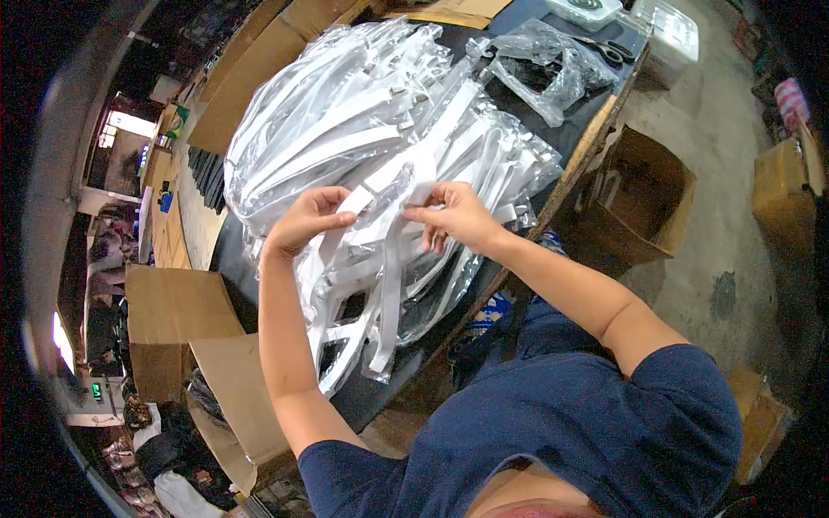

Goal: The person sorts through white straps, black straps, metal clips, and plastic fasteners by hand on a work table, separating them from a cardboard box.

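A big heap of white straps in clear plastic sleeves (319,112) covers much of the dark table. Over its near side, my left hand (306,223) pinches one white strap (363,200) between thumb and fingers. My right hand (458,217) grips the same strap a little to the right, its thumb and index finger closed at the strap's edge and the other fingers curled below. Further lengths of the straps hang toward the table's near edge, beneath both hands.
Loose clear plastic bags (553,69) lie at the table's far right, beside black-handled scissors (609,53) and a clear plastic container (585,10). An open cardboard box (643,194) stands on the floor to the right. More cardboard boxes (177,315) are at the left.
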Action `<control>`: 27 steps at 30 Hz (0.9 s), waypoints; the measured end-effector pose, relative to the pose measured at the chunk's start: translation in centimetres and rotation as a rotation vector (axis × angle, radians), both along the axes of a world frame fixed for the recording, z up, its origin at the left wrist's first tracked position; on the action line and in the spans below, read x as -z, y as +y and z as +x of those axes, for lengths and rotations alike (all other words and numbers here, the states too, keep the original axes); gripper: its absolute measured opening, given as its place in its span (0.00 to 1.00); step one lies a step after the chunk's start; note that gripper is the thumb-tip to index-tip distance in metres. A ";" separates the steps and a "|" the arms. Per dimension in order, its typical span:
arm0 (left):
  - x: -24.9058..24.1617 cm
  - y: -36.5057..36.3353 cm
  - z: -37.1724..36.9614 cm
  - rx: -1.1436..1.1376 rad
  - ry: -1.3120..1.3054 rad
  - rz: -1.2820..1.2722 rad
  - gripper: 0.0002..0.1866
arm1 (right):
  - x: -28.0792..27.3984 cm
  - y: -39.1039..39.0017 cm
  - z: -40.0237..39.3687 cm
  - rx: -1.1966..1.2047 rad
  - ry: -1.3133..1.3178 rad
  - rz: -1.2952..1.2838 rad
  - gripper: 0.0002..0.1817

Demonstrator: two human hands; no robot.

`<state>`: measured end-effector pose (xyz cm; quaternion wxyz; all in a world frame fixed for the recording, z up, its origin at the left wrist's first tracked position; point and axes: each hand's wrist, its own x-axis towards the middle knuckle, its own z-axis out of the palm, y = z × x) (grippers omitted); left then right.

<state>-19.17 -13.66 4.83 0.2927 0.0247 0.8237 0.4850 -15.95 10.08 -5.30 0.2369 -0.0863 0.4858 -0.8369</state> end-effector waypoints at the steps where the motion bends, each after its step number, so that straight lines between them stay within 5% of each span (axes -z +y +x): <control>1: -1.0 0.5 0.8 0.061 -0.019 0.058 0.16 | -0.5 0.1 0.2 0.032 0.028 -0.057 0.10; 6: -1.9 0.2 1.5 0.142 -0.005 0.044 0.17 | -1.4 0.9 -0.7 0.082 0.269 0.046 0.15; 10: -2.7 -0.2 0.9 0.041 0.283 0.117 0.15 | -4.8 1.6 -1.2 0.084 0.524 0.123 0.27; 17: -11.5 2.9 -3.3 -0.007 0.587 0.265 0.18 | -15.9 6.0 -6.3 0.310 0.892 0.329 0.10; 18: -12.8 4.5 -3.6 -0.033 0.707 0.271 0.17 | -18.9 7.3 -5.3 0.331 0.767 0.371 0.13; 20: -15.2 0.8 -10.3 0.021 0.741 0.395 0.18 | -21.6 9.1 -5.9 0.383 0.933 0.435 0.09; 22: -18.2 7.6 -6.2 -0.025 0.742 0.539 0.25 | -23.6 10.9 -6.4 0.326 0.980 0.517 0.08; 24: -18.7 11.5 -5.3 0.006 0.880 0.579 0.20 | -25.5 12.7 -5.7 0.223 0.967 0.556 0.08; 26: -19.2 14.1 -5.0 -0.011 1.042 0.681 0.21 | -24.8 13.5 -7.8 0.482 1.200 0.395 0.07; 27: -18.9 14.4 -5.7 -0.134 1.091 0.616 0.22 | -24.9 14.7 -8.4 0.524 1.303 0.510 0.08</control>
